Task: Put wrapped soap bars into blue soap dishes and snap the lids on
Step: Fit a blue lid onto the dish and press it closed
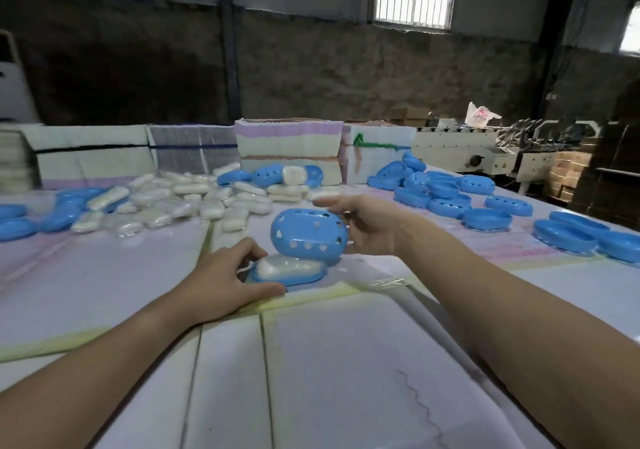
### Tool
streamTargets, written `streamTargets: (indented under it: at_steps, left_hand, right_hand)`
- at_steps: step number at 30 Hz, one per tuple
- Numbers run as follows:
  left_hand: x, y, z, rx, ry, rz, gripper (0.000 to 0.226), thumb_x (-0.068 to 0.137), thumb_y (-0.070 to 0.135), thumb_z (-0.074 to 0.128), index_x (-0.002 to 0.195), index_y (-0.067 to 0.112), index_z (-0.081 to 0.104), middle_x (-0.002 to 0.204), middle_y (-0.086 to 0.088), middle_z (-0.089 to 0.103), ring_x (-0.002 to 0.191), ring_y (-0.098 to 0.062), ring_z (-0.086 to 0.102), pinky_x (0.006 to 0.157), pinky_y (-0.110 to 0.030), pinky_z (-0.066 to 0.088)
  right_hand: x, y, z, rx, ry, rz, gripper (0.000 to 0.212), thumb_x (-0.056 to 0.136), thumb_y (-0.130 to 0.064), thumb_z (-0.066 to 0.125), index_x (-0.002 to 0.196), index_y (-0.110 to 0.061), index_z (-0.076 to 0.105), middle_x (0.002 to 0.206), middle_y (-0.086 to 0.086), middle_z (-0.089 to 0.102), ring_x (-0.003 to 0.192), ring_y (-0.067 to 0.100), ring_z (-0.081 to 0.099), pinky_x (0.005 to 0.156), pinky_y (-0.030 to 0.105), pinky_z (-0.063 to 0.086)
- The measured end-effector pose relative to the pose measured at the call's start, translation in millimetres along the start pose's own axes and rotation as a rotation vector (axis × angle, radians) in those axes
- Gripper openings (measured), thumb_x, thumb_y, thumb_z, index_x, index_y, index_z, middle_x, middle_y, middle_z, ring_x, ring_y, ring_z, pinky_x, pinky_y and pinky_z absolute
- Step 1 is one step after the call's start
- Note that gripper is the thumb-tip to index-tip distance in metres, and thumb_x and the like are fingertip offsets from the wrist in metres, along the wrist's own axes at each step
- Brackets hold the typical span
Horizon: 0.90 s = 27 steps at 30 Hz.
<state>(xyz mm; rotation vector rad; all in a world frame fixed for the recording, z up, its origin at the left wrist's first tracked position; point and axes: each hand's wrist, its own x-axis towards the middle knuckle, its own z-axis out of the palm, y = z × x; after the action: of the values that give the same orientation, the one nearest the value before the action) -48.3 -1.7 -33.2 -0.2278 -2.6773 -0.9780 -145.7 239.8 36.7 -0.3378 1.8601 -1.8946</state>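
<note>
Your left hand (225,277) rested on the bench (346,362), its grip curled around the near left end of a blue soap dish (289,277), thumb along the near rim and fingers at the far side. A wrapped soap bar (289,266) lay inside that dish, which sat near the middle of the bench. Your right hand (369,226) held a blue lid (308,232) with heart-shaped holes, grip grasping its right end; the lid stood tilted on its long edge, its lower edge touching the far rim of the dish, not yet closed over the soap.

Between you and the dish the bench lay covered in pale sheets with seams and folds. A scrap of clear film (384,282) lay just right of the dish. Farther off on the left sat a heap of wrapped bars (180,199), with blue dish parts (20,223) at the far left edge. To the right, well apart from your hands, lay a pile of lids (443,188) and a row of open dish bases (581,237) close to the bench's right edge. Stacks of bundled sheets (287,147) stood along the far edge.
</note>
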Motion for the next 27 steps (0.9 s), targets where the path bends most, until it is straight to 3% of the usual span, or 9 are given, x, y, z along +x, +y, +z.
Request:
streamTargets:
  at_steps: [3,4,6,9,14,18,23,27]
  left_hand:
    - [0,-1,0,-0.006,-0.003,0.001,0.054,0.053,0.072,0.077,0.091,0.038,0.058,0.099,0.014,0.067,0.097,-0.005,0.062,0.086,-0.032,0.054]
    - [1,-1,0,0.000,-0.003,0.003,0.058,0.051,0.075,0.075,0.092,0.037,0.058,0.099,0.014,0.067,0.097,-0.006,0.062,0.086,-0.034,0.054]
    - [2,-2,0,-0.003,-0.011,-0.004,0.060,0.050,0.077,0.074,0.092,0.038,0.057,0.101,0.015,0.066,0.095,-0.006,0.062,0.085,-0.033,0.054]
    - [3,-5,1,-0.009,-0.019,-0.007,0.055,0.051,0.078,0.074,0.090,0.045,0.054,0.101,0.016,0.063,0.095,-0.004,0.060,0.080,-0.029,0.051]
    - [3,-6,1,-0.013,-0.018,-0.010,0.052,0.052,0.076,0.074,0.091,0.049,0.052,0.103,0.019,0.063,0.101,0.001,0.057,0.079,-0.023,0.049]
    - [2,-4,0,-0.056,-0.026,-0.007,0.060,0.053,0.072,0.076,0.101,0.045,0.053,0.109,0.020,0.062,0.105,-0.001,0.059,0.089,-0.030,0.054]
    - [0,0,-3,-0.104,-0.036,-0.026,0.080,0.049,0.070,0.079,0.117,0.045,0.048,0.111,0.015,0.063,0.107,-0.003,0.060,0.098,-0.034,0.053]
    - [-1,0,-4,-0.103,-0.052,-0.015,0.069,0.063,0.057,0.086,0.119,0.043,0.049,0.115,0.015,0.063,0.110,-0.004,0.059,0.098,-0.037,0.053]
  right_hand:
    - [4,22,14,-0.273,0.146,-0.093,0.018,0.096,-0.014,0.056,0.101,-0.020,0.071,0.096,0.003,0.065,0.064,0.011,0.058,0.056,0.021,0.048]
    - [5,27,17,-0.342,0.164,-0.147,0.018,0.097,-0.016,0.054,0.100,-0.022,0.071,0.096,0.002,0.066,0.064,0.009,0.057,0.055,0.019,0.047]
    - [5,34,20,-0.506,0.116,-0.247,0.019,0.100,-0.024,0.054,0.109,-0.025,0.070,0.102,-0.003,0.066,0.077,0.008,0.060,0.067,0.018,0.048]
    - [-3,38,26,-0.715,-0.074,-0.334,0.024,0.097,-0.038,0.058,0.119,-0.033,0.064,0.108,-0.019,0.064,0.087,-0.002,0.062,0.070,0.009,0.045]
    - [-16,34,20,-0.855,-0.205,-0.381,0.056,0.074,-0.044,0.071,0.125,-0.052,0.051,0.122,-0.033,0.053,0.105,-0.007,0.053,0.077,0.007,0.044]
    - [-15,36,23,-0.821,-0.166,-0.481,0.047,0.073,-0.037,0.073,0.111,-0.058,0.056,0.118,-0.027,0.056,0.103,-0.005,0.054,0.079,0.012,0.046]
    - [-8,40,35,-0.869,-0.165,-0.510,0.041,0.070,-0.043,0.070,0.104,-0.062,0.056,0.117,-0.019,0.056,0.094,-0.005,0.056,0.069,0.009,0.046]
    - [-7,41,33,-0.859,-0.196,-0.501,0.040,0.077,-0.039,0.069,0.107,-0.061,0.055,0.117,-0.021,0.055,0.093,-0.009,0.055,0.069,0.006,0.046]
